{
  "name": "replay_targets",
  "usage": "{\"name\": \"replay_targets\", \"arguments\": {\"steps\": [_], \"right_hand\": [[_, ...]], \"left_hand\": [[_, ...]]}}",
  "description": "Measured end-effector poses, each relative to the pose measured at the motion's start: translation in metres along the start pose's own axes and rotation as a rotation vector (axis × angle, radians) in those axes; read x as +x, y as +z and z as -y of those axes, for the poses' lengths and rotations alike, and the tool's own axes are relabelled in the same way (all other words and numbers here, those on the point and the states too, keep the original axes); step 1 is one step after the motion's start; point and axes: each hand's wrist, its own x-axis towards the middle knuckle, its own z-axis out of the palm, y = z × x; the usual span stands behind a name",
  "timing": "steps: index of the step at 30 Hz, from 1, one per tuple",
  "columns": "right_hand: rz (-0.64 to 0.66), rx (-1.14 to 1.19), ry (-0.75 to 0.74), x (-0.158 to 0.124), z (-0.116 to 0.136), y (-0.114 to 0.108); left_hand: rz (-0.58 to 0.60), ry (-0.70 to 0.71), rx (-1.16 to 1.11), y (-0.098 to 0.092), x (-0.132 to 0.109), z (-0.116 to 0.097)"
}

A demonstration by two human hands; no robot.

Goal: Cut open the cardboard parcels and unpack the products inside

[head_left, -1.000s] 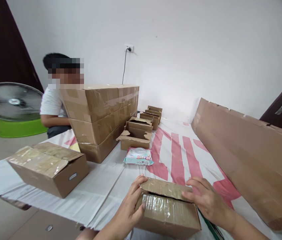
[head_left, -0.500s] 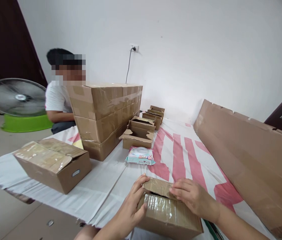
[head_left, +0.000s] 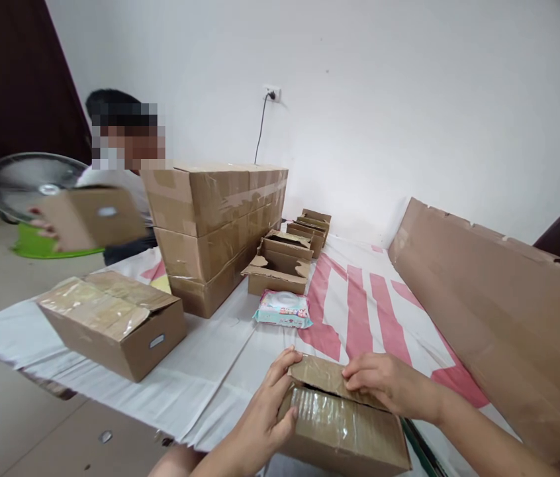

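A taped cardboard box [head_left: 347, 430] stands on the cloth right in front of me, with a dark gap along its top where the flap [head_left: 320, 373] does not lie flush. My left hand [head_left: 273, 405] grips the box's left end, fingers over the far corner and thumb on the near side. With bent fingers, my right hand [head_left: 390, 385] holds the flap at its right part. The inside of the box is hidden. Beyond it lies a pack of wet wipes [head_left: 282, 310], apart from both hands.
A second box [head_left: 111, 324] sits at the table's left edge. Stacked sealed boxes [head_left: 215, 232] and a row of open boxes [head_left: 278, 281] stand behind. A co-worker [head_left: 118, 179] holds another box [head_left: 94, 217] at left. A cardboard sheet [head_left: 503, 318] leans at right.
The co-worker has brought a box up into view at the left and leaned slightly. My hands stay on the box and flap, almost unmoved; the whole view has shifted a little.
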Motion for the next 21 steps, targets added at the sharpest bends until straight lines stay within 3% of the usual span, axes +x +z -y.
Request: {"name": "replay_targets", "arguments": {"steps": [8, 17, 21], "right_hand": [[-0.143, -0.254, -0.140, -0.007, -0.002, 0.022], [-0.162, -0.306, 0.011, 0.003, 0.007, 0.027], [-0.082, -0.369, 0.050, 0.019, 0.008, 0.027]], "left_hand": [[0.008, -0.006, 0.002, -0.001, 0.002, 0.000], [0.001, 0.005, 0.015, -0.001, 0.001, -0.002], [0.004, 0.003, 0.022, 0.000, 0.000, 0.000]]}}
